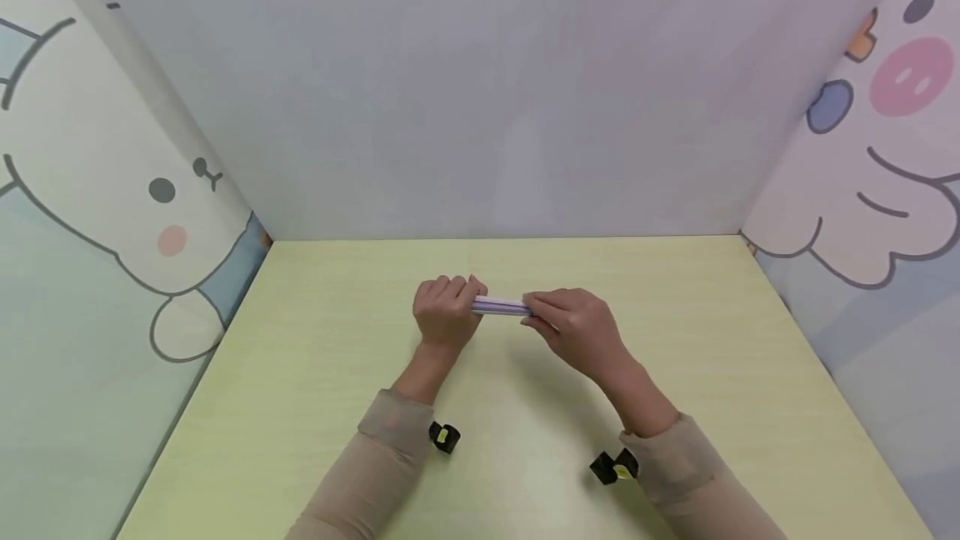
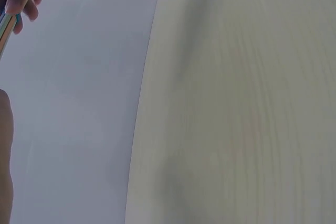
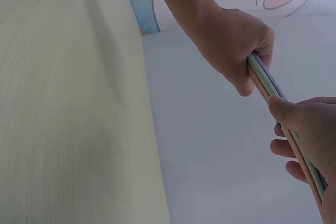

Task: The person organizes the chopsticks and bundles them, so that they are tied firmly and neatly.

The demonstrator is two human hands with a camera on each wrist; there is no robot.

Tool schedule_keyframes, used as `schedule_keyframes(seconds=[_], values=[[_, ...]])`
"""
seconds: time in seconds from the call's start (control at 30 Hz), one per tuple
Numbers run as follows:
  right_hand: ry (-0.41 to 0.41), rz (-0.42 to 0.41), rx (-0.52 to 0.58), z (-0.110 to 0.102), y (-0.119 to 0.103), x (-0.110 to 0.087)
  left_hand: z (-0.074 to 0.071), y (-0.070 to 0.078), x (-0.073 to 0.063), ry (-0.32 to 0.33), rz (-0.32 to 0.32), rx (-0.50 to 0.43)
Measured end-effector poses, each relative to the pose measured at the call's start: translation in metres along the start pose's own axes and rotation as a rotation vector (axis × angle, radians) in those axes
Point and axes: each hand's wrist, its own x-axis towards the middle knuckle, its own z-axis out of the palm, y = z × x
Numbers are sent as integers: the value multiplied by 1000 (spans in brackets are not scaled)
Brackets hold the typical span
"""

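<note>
A slim bundle of long, thin coloured strips (image 1: pixel 501 306) spans the gap between both hands, above the table. Its edges look purple and white in the head view, and orange, green and dark in the right wrist view. My left hand (image 1: pixel 446 311) grips one end with its fingers curled round it. At the other end my right hand (image 1: pixel 573 325) pinches the bundle, thumb on one side and fingers on the other. The right wrist view shows the left hand (image 3: pixel 231 43) farther off and the right hand (image 3: pixel 312 132) closer. The ends inside the hands are hidden.
Below the hands lies a pale yellow wooden table (image 1: pixel 315 440). A plain grey-white wall (image 1: pixel 480 107) rises behind it, with cartoon-printed panels on the left (image 1: pixel 90 148) and right (image 1: pixel 885 190). Small black wrist devices stick out near both sleeves.
</note>
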Motion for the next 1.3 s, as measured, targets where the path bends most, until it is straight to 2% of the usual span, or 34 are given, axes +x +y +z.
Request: schedule_keyframes(seconds=[0.13,0.33,0.63,0.73,0.87,1.0,1.17,1.3], values=[[-37,27,24,1,-2,1,0,1,0,-16,29,4],[-12,90,84,-4,1,-3,0,-3,0,6,-6,10],[15,1,67,-1,1,-2,-5,-2,0,-43,-18,14],[26,-15,48,1,-1,1,-5,-1,0,-31,-17,14],[12,-25,43,4,-5,5,-5,1,1,-16,-1,7],[-19,-18,47,7,-8,7,-5,2,1,-37,13,15],[-14,21,45,3,-6,4,-5,-3,2,-26,-6,15],[6,16,43,2,-4,3,-5,-5,2,-25,-18,10]])
